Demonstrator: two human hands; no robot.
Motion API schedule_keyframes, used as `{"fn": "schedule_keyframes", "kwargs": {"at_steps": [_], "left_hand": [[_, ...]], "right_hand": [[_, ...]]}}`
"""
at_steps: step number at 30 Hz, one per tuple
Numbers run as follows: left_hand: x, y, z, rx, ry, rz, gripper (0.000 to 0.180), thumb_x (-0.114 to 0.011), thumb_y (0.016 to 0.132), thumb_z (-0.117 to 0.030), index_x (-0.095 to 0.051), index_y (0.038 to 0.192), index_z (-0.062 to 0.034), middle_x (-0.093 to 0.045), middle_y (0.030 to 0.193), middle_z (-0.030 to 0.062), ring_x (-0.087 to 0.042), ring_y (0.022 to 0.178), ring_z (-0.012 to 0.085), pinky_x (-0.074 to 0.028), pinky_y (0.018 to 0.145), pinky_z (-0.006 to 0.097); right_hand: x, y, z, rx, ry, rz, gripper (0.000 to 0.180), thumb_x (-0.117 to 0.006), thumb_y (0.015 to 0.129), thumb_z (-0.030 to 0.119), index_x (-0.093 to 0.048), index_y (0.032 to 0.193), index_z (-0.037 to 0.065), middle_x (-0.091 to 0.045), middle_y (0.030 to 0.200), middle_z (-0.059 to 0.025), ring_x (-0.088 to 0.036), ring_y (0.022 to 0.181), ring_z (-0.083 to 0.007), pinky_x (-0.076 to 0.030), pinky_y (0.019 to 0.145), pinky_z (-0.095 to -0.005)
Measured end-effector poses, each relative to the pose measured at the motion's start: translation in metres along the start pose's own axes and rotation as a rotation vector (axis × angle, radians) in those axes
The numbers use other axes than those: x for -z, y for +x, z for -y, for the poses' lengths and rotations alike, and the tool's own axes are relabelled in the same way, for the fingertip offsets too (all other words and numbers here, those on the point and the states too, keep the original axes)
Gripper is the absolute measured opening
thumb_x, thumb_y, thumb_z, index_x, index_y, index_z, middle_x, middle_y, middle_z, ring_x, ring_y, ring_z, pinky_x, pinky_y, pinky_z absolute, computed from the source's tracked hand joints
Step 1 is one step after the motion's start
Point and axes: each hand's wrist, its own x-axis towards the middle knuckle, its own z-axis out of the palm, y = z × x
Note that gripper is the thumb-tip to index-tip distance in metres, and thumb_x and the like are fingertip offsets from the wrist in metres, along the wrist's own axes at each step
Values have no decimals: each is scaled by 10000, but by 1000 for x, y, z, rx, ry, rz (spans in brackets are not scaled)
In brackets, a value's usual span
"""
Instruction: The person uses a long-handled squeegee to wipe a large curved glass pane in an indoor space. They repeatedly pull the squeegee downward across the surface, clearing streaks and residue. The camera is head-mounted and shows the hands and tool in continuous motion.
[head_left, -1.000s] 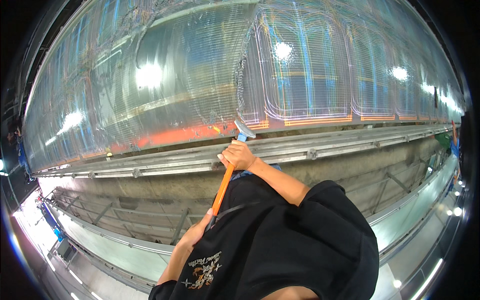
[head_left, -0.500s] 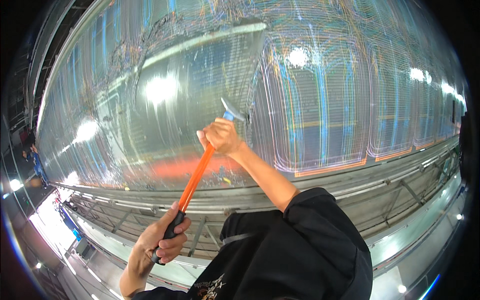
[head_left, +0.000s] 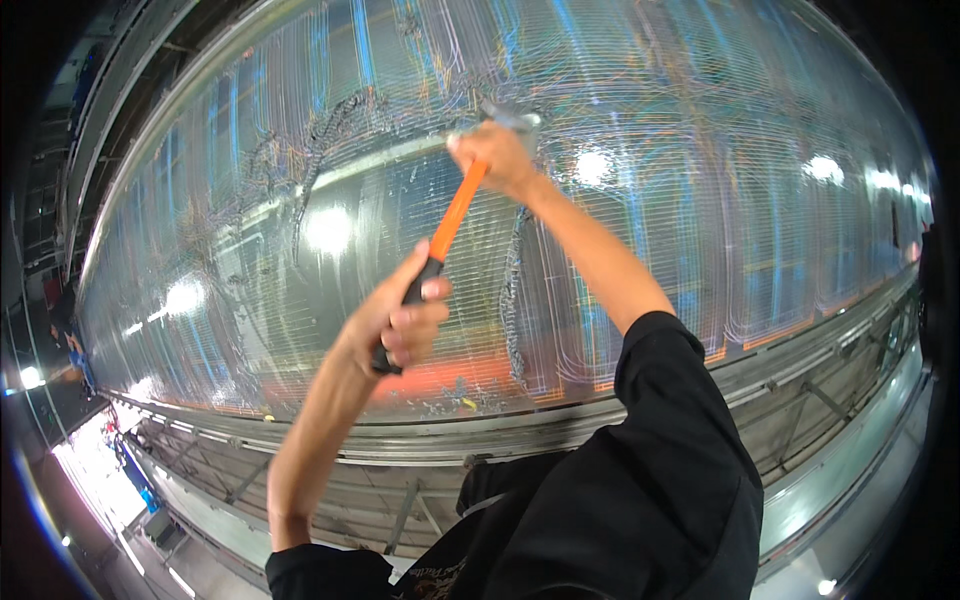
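Both hands hold a long-handled scraper (head_left: 456,215) with an orange shaft and a black grip. My left hand (head_left: 395,318) is wrapped round the black grip at the lower end. Farther up, my right hand (head_left: 498,158) grips the shaft close beneath the scraper's wide grey head, which is smeared by motion. That head is over the far part of a large glossy panel (head_left: 400,250); whether it touches cannot be told. Dark, crumpled residue (head_left: 514,310) runs in a ridge right of a smooth patch, and more residue (head_left: 335,130) lies beyond it.
Fine coloured lines cover much of the panel, with bright lamp reflections. A metal rail (head_left: 330,447) follows its near edge, above a frame of struts (head_left: 405,515). Small yellow bits (head_left: 469,404) lie near that edge. A person in blue (head_left: 77,355) is at the far left.
Both hands and the scraper have moved away from me and to the right. A ridge of dark residue now shows along the right side of the smooth patch.
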Motion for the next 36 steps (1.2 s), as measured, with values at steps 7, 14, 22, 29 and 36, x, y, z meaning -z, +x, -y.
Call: {"fn": "schedule_keyframes", "kwargs": {"at_steps": [7,14,22,29,36], "left_hand": [[98,-115,209,34,-194,-27,583,-290,1068,-658,-470,860,-143,-387,462,-61,-352,297,68,-279,268,263],[145,-185,410,152,-1,-283,603,-311,1045,-698,-449,791,-168,-324,438,-79,-269,281,49,-264,272,240],[118,-154,454,226,251,-812,565,-550,967,-710,-576,753,-187,-392,473,-76,-285,341,45,-230,353,216],[77,-159,354,278,168,-361,614,-323,1047,-697,-412,761,-161,-304,460,-63,-270,315,64,-245,302,238],[13,-157,195,350,51,-500,603,-334,1062,-658,-380,768,-134,-291,433,-54,-279,266,81,-298,236,271]], "right_hand": [[-66,-141,209,-92,47,240,408,-583,1012,294,-552,634,143,-588,598,-54,-564,574,-287,-396,687,-425],[-56,-291,399,-139,91,169,391,-703,923,199,-497,603,110,-521,564,-57,-532,553,-257,-380,617,-388],[-14,-347,402,-149,14,205,311,-736,867,130,-534,630,111,-542,574,-34,-539,557,-240,-416,622,-375],[-31,-288,349,-97,75,118,334,-739,866,110,-508,625,104,-517,560,-48,-520,505,-233,-402,537,-365],[-68,-189,271,-127,76,-62,327,-737,882,130,-527,632,106,-568,553,-27,-555,476,-203,-406,499,-342]]}}
